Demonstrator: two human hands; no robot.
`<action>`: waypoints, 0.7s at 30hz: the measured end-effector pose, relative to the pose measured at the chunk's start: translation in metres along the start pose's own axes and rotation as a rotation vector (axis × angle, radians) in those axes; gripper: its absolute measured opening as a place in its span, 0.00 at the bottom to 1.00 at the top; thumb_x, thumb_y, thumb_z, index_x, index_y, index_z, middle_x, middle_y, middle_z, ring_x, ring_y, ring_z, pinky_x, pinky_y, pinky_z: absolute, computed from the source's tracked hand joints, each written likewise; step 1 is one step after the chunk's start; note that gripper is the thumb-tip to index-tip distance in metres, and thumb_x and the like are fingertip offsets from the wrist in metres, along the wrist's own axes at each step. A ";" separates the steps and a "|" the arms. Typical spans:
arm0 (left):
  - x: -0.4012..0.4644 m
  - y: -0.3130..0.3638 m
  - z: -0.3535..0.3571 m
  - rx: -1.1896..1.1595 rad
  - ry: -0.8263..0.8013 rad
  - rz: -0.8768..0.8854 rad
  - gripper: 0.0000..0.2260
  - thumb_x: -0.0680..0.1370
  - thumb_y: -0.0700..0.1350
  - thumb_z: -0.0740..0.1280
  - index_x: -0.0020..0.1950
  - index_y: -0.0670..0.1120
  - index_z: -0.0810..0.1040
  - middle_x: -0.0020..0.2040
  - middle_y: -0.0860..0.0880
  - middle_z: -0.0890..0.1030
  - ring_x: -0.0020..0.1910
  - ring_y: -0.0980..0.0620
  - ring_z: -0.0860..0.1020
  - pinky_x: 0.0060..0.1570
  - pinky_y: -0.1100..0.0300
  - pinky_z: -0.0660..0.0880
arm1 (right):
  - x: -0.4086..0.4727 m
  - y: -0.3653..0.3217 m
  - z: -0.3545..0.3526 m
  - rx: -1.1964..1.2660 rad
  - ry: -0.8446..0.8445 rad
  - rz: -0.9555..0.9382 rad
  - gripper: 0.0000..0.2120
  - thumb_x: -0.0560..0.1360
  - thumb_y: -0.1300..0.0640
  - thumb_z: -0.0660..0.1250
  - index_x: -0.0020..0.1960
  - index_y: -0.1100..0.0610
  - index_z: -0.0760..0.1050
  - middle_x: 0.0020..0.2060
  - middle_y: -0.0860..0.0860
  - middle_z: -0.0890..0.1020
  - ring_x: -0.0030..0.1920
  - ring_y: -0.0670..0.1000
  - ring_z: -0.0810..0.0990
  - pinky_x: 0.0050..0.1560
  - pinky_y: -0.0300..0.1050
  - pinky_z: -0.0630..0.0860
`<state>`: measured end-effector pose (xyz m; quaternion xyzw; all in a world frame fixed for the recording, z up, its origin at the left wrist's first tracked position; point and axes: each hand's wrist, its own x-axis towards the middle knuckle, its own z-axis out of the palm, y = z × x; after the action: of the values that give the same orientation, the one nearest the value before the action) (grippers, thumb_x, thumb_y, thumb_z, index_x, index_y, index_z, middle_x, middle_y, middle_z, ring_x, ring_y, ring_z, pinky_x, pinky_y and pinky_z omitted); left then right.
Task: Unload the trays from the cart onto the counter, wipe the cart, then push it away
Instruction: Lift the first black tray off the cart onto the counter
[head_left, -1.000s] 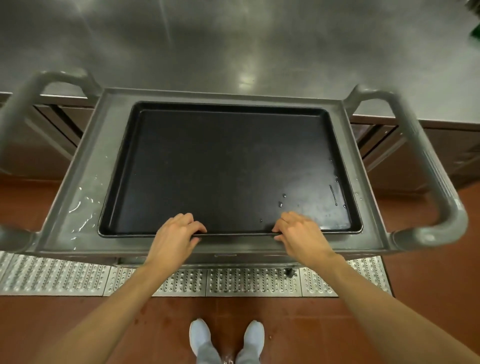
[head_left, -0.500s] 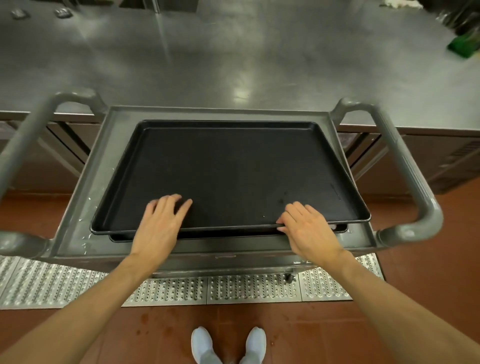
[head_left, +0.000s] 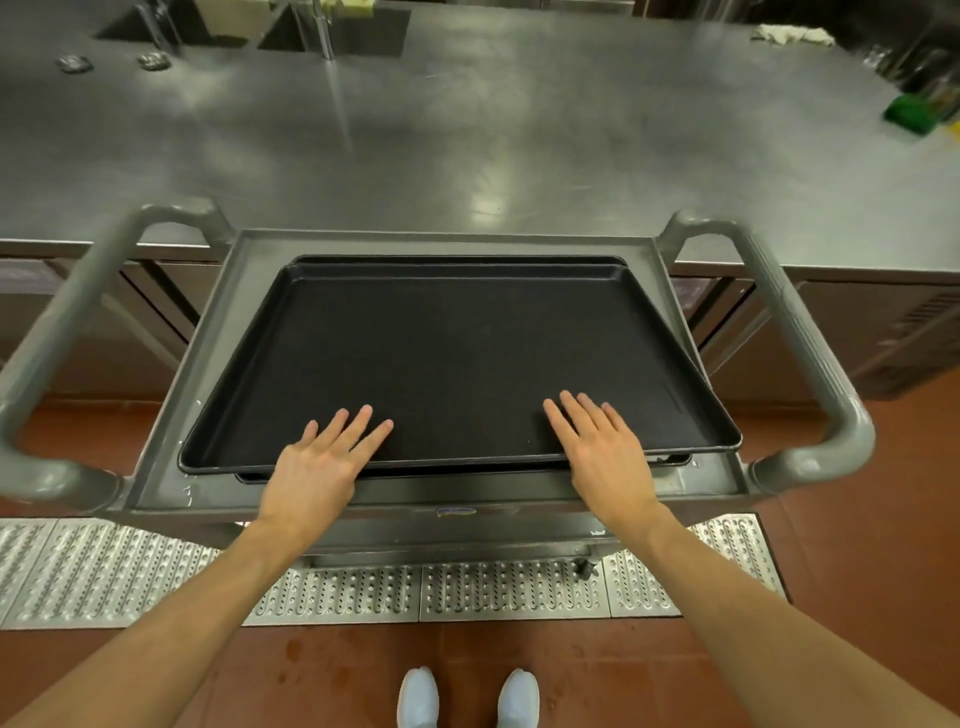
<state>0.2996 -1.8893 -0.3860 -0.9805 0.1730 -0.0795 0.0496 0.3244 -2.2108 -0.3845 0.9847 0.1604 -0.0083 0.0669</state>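
A grey cart (head_left: 218, 332) stands against the steel counter (head_left: 467, 130). On its top shelf lies a stack of black trays. The top tray (head_left: 457, 364) is raised and skewed over the lower tray (head_left: 457, 258), whose rim shows at the back and front. My left hand (head_left: 317, 462) and my right hand (head_left: 602, 452) hold the top tray's near edge. The fingers lie flat on its surface and the thumbs are hidden beneath the rim.
Cart handles rise on the left (head_left: 67, 322) and right (head_left: 800, 332). On the counter, a green sponge (head_left: 911, 111) lies far right, a white cloth (head_left: 789, 35) at the back right, and sinks (head_left: 337, 26) at the back. A metal floor grate (head_left: 130, 571) runs under the cart.
Both hands went from gripping the near rim to fingers spread flat on the tray. The top tray has lifted off the one below, and my view has pulled back.
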 end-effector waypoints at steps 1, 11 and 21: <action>0.000 -0.001 -0.003 -0.016 0.025 0.001 0.36 0.55 0.24 0.76 0.62 0.41 0.81 0.60 0.39 0.82 0.55 0.36 0.82 0.43 0.38 0.82 | -0.001 0.000 -0.002 -0.015 -0.005 -0.010 0.37 0.76 0.65 0.67 0.80 0.56 0.54 0.78 0.57 0.63 0.77 0.58 0.62 0.77 0.54 0.59; 0.031 -0.030 -0.073 -0.102 0.319 0.156 0.25 0.56 0.22 0.75 0.51 0.37 0.85 0.47 0.40 0.86 0.43 0.38 0.85 0.36 0.41 0.82 | -0.013 0.001 -0.068 0.091 0.319 0.099 0.33 0.60 0.73 0.77 0.64 0.59 0.80 0.54 0.56 0.86 0.53 0.61 0.85 0.51 0.55 0.83; 0.081 -0.009 -0.147 -0.106 0.601 0.346 0.09 0.71 0.31 0.70 0.48 0.39 0.85 0.44 0.42 0.87 0.42 0.41 0.86 0.30 0.50 0.82 | -0.043 0.051 -0.124 0.022 0.607 0.185 0.29 0.55 0.72 0.79 0.55 0.59 0.85 0.47 0.56 0.88 0.46 0.61 0.87 0.40 0.53 0.84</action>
<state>0.3520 -1.9188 -0.2292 -0.8705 0.3473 -0.3461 -0.0416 0.2991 -2.2554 -0.2529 0.9534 0.0825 0.2901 0.0056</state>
